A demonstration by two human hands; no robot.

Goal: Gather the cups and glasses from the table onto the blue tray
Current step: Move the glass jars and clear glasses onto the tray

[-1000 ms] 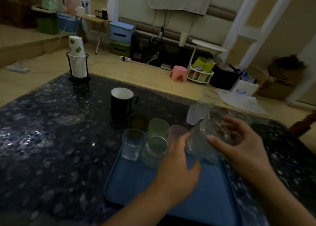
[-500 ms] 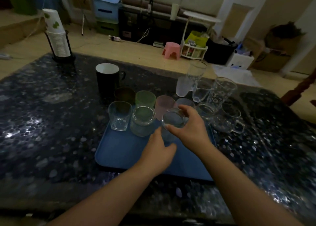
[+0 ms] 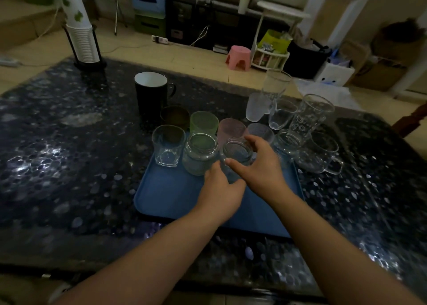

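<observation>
Setting down: we judge the clear jar [image 3: 236,157] is being placed on the blue tray [image 3: 168,194], third in its row.
Left, off tray: black mug [image 3: 151,94] stands on the table [image 3: 57,166].
On tray: square glass [image 3: 168,144], second jar [image 3: 199,153].
Left hand [image 3: 219,189]: fingers curled round the jar's base.
Right hand [image 3: 261,164]: pinching its rim.
Right, left to gather: tall glasses [image 3: 309,115], glass mug [image 3: 320,153].
</observation>
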